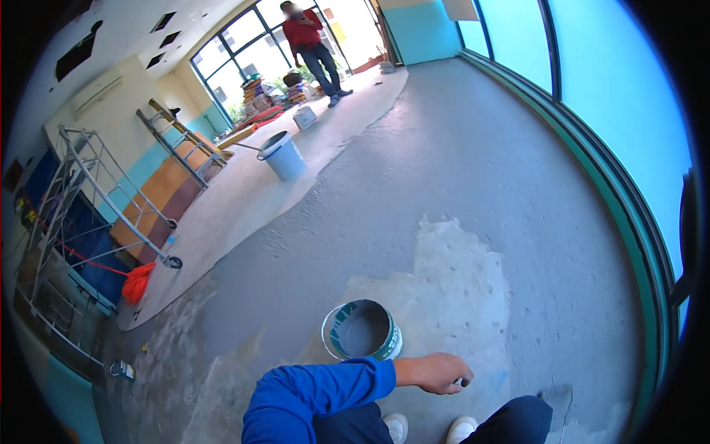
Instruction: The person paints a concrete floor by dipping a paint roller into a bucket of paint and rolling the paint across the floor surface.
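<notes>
My left hand point(436, 374), in a blue sleeve, hangs over the bare grey floor patch point(462, 296) with its fingers curled and nothing visible in them. Just left of it stands an open bucket point(396, 344) with green and white sides and grey material inside. Wet-looking grey coating point(444, 148) surrounds much of the patch. A flat grey tool point(555, 396) with a thin wire-like handle lies against the floor beside my right knee. My right hand is not in view.
A person point(303, 33) in red stands near the far windows. Beyond the coating are a light-blue bucket point(285, 159), a ladder point(174, 144) and wheeled scaffolding point(111, 196). An orange mop head point(137, 283) lies left; a small can point(122, 370) sits lower left. Green-framed glass runs along the right.
</notes>
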Demonstrator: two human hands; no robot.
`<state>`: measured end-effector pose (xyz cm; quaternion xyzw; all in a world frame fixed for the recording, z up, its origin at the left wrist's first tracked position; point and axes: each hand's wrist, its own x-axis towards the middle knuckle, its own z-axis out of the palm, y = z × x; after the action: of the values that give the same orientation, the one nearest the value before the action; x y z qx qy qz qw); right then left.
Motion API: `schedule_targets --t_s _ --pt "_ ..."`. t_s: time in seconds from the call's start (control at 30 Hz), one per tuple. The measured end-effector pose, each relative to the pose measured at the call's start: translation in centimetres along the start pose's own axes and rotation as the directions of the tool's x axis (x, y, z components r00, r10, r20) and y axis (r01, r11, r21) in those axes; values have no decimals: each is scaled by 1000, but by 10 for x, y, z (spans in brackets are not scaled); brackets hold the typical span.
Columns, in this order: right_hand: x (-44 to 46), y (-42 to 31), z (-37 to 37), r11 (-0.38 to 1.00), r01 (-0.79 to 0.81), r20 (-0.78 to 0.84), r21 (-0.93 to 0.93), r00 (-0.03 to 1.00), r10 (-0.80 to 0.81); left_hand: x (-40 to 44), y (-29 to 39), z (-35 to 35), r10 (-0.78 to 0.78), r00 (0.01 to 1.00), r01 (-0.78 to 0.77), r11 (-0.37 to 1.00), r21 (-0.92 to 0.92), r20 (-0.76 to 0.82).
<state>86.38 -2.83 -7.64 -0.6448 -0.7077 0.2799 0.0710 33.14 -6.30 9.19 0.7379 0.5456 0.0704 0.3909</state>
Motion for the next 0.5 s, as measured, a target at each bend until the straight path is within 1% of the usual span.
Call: schedule_targets --t_s 0.03,0.07,0.1,0.13,0.17,0.2,0.23,0.27,0.3,0.37,0.43,0.47,0.5 --pt "27 2 12 999 31 -3 -27 1000 -31 -2 -5 2 39 998 -39 999 12 -42" --pt "69 81 61 996 17 8 -82 1000 -16 -3 -8 7 95 993 -94 995 10 -66" --pt "100 88 87 933 360 -264 -27 897 -354 -4 -8 8 32 998 -32 999 11 -49" --pt "126 68 88 969 238 -158 71 962 -224 -5 -9 8 -16 1000 16 1000 -3 -5" --pt "138 -3 62 982 89 -6 169 996 -89 -6 -16 15 89 993 -87 996 26 -83" --pt "166 -16 71 971 238 -151 9 960 -234 -8 -3 6 -17 999 17 999 -29 -27" --pt "193 -54 63 991 136 -94 13 986 -135 -11 5 3 16 999 -15 1000 19 -51" --pt "218 -78 64 983 183 -162 9 970 -179 -13 17 -6 7 999 -6 1000 26 -40" --pt "234 -119 53 996 79 -94 -45 992 -83 -13 23 -10 15 998 -14 1000 28 -54" --pt "288 -146 68 995 50 -56 -87 997 -55 -16 24 -11 2 998 -1 1000 10 -66" --pt "328 -172 74 991 42 -66 -130 997 -51 -17 26 -12 -14 996 14 1000 2 -83" --pt "339 -178 77 985 44 -77 -165 995 -57 -16 27 -13 -17 996 17 1000 0 -87" --pt "335 -183 74 987 26 -92 -160 995 -42 -15 29 -14 -17 996 17 1000 -1 -90"
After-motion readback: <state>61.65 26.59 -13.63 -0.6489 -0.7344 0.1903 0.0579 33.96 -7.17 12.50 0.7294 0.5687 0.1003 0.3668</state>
